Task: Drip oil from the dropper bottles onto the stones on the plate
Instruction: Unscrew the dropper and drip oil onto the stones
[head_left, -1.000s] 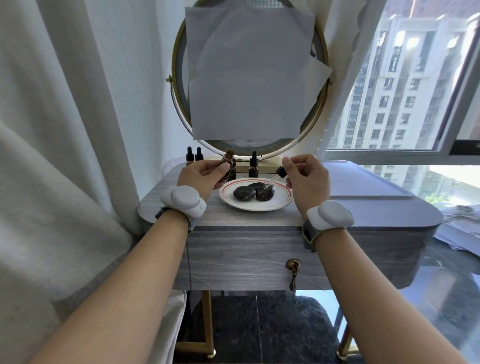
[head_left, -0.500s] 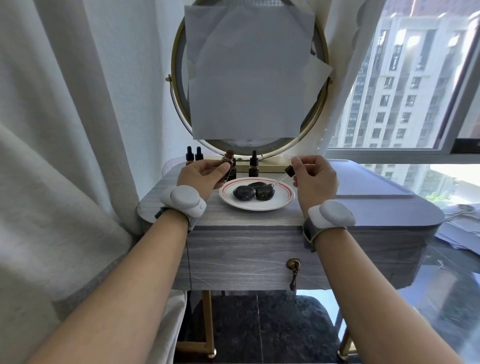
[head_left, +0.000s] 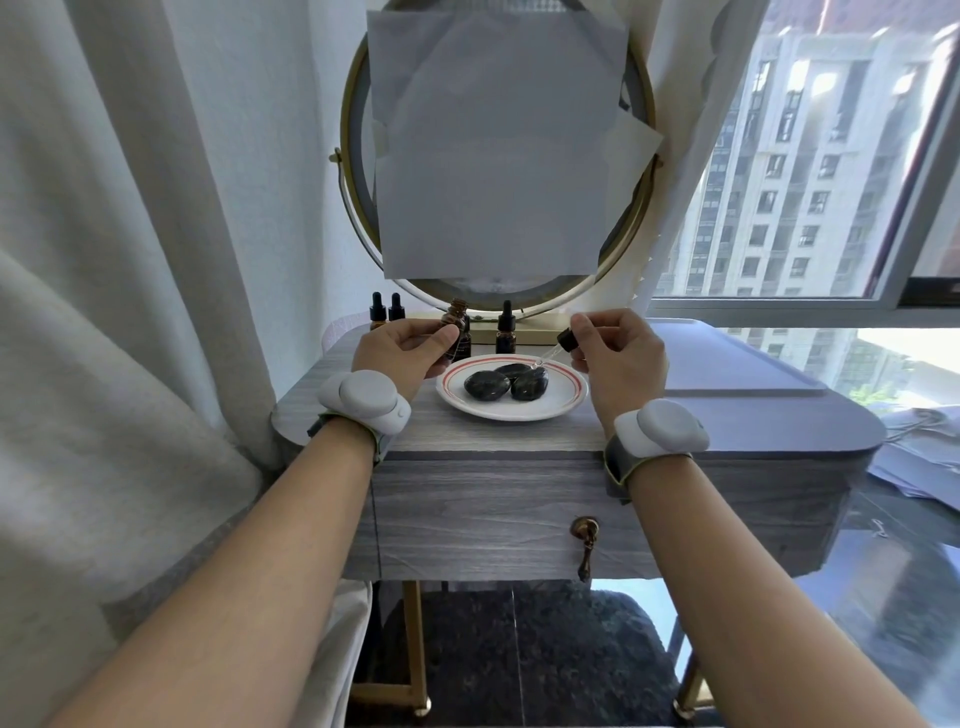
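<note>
On the plate (head_left: 511, 413) sit three stones (head_left: 487, 386), and the right hand (head_left: 621, 358), pinching the dropper (head_left: 566, 340) at the plate's 2 o'clock, has swung its tip back over the far stones, so a drop looks due, while the left hand (head_left: 400, 348) at 10 o'clock keeps gripping the open bottle (head_left: 457, 313).

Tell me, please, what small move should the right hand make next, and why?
Probably squeeze the dropper gently at its bulb. The right hand pinches it with the glass tip slanted over the stones on the plate, while the left hand holds the open bottle aside.
</note>
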